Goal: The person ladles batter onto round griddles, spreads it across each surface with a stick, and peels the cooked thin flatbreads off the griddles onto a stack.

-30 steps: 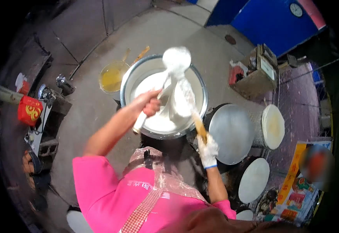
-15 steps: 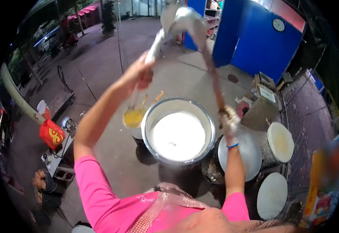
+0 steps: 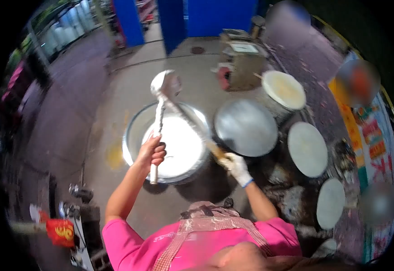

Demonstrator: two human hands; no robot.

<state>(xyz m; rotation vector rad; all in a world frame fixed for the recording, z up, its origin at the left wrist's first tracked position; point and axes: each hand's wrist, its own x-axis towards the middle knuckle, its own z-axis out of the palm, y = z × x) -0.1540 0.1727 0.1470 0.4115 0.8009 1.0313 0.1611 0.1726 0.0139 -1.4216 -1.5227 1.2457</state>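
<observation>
My left hand [image 3: 151,151], bare, is closed round a slim white-coated stick [image 3: 159,118], held upright over the pot. In a white glove, my right hand [image 3: 235,168] grips the wooden handle of a long ladle [image 3: 190,121]. The ladle's round bowl [image 3: 166,83] is coated white and raised above the pot's far rim. The stick's upper end meets or overlaps the ladle near its bowl; whether they touch I cannot tell. Below both tools stands a large metal pot [image 3: 128,142] with smooth white liquid [image 3: 181,147] in it.
Right of the pot lies a round metal lid or griddle [image 3: 246,128]. Several pale round covers [image 3: 307,149] stand farther right. A boxy stand [image 3: 242,63] is behind them. A red bag [image 3: 60,232] hangs at lower left. Blurred yellow contents [image 3: 115,156] sit left of the pot.
Both hands have come down with the stick and ladle, from high up to just over the pot. The view has turned to the right.
</observation>
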